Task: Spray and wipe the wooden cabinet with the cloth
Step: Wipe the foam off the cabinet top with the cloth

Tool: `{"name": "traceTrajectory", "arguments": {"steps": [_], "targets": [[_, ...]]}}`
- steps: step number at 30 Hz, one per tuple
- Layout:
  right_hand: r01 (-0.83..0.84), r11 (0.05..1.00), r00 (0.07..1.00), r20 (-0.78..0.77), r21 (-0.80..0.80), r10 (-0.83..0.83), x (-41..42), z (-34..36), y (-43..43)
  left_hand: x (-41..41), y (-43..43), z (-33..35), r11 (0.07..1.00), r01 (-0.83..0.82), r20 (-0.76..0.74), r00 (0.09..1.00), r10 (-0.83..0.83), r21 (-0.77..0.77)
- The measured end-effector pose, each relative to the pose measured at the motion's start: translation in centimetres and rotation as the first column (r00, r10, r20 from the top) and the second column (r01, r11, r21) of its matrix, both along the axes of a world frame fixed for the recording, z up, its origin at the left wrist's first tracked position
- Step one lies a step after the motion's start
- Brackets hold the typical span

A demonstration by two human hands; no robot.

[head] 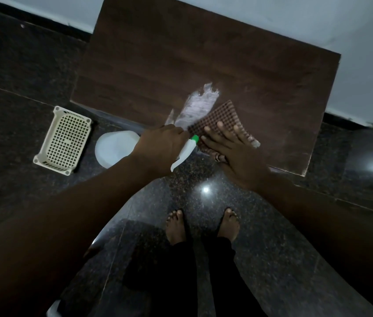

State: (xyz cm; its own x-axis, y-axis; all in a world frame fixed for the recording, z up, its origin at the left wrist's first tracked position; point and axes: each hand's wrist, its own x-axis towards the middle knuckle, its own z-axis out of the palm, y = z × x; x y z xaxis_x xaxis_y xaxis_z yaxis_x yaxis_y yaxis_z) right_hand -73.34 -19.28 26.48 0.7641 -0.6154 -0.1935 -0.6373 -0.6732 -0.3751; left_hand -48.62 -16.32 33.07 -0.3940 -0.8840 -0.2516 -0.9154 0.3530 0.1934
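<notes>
- A cream perforated basket (pixel 62 140) sits on the dark speckled stone floor (pixel 9 124); what the pale rounded object (pixel 112 148) beside it is cannot be told.
- The left hand (pixel 160 145) curls round the spray bottle (pixel 186 152).
- A whitish wet smear (pixel 200 106) marks the wooden cabinet (pixel 203 53). Spraying has begun, but most of the top looks unwiped.
- The right hand (pixel 233 152), fingers spread flat, presses the brown checked cloth (pixel 222 117) near the front edge, touching the smear.
- A pale wall (pixel 363 30) stands behind.
</notes>
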Motion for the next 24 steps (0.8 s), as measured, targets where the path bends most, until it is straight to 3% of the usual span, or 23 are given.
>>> {"name": "traceTrajectory", "arguments": {"steps": [7, 9, 13, 15, 21, 24], "targets": [[0.335, 0.942, 0.942, 0.008, -0.015, -0.335, 2.9, 0.6, -6.5, 0.5, -0.1, -0.3, 0.998, 0.025, 0.040, 0.999, -0.027, 0.051], [0.306, 0.952, 0.952, 0.011, -0.010, -0.306, 3.3, 0.5, -5.1, 0.6, 0.0, -0.3, 0.999, 0.020, 0.032, 0.999, -0.021, 0.047], [0.050, 0.999, 0.999, 0.018, -0.003, -0.050, 2.4, 0.2, 0.3, 1.0, 0.2, 0.0, 1.000, 0.024, 0.014, 1.000, -0.024, 0.005], [0.001, 1.000, 1.000, 0.016, 0.007, -0.001, 1.8, 0.1, 0.2, 1.3, 0.2, 0.3, 1.000, 0.024, 0.011, 1.000, -0.024, -0.014], [0.331, 0.944, 0.943, 0.029, -0.010, -0.330, 3.6, 0.1, -5.8, 1.8, 0.0, 0.4, 0.995, 0.023, 0.043, 0.999, -0.027, 0.093], [0.312, 0.950, 0.950, 0.019, -0.007, -0.312, 4.2, 0.1, -4.2, 2.2, -0.3, 0.3, 0.997, 0.025, 0.056, 0.998, -0.030, 0.073]]}}
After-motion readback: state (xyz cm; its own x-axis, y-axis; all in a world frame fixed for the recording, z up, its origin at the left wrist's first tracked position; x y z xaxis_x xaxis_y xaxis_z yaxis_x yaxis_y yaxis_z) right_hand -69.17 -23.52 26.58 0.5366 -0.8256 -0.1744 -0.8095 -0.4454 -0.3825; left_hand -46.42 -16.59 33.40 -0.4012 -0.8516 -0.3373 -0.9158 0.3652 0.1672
